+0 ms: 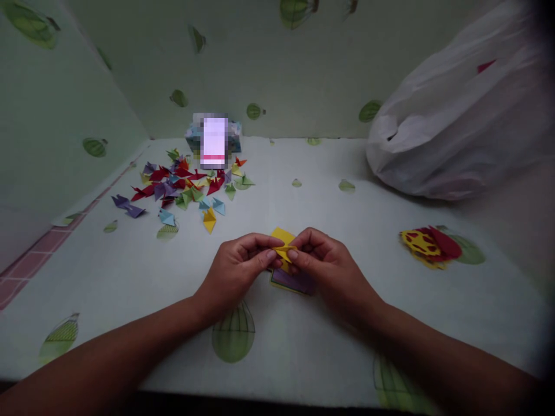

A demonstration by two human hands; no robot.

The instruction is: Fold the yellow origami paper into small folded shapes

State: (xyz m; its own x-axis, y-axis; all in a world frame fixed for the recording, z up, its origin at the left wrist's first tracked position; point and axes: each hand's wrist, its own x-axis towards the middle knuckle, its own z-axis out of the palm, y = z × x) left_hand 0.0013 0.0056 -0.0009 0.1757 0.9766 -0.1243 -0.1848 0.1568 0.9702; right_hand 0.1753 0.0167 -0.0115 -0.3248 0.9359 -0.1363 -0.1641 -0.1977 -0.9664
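Observation:
A small folded piece of yellow paper (284, 252) is pinched between both my hands, near the middle of the table. My left hand (249, 257) grips its left end between thumb and fingers. From the other side, my right hand (318, 254) holds the right end the same way, the two thumbs close together. Under and behind the hands lies a stack of coloured paper squares (292, 282), purple on top toward me, with a yellow sheet (281, 234) showing beyond the fingers. My palms and the hands hide part of the stack.
Many folded paper birds (182, 185) in several colours lie heaped at the back left. Behind them a lit phone (214, 141) leans on a box (235, 136). Red and yellow paper cut-outs (427, 245) lie at right, before a big white plastic bag (446, 133).

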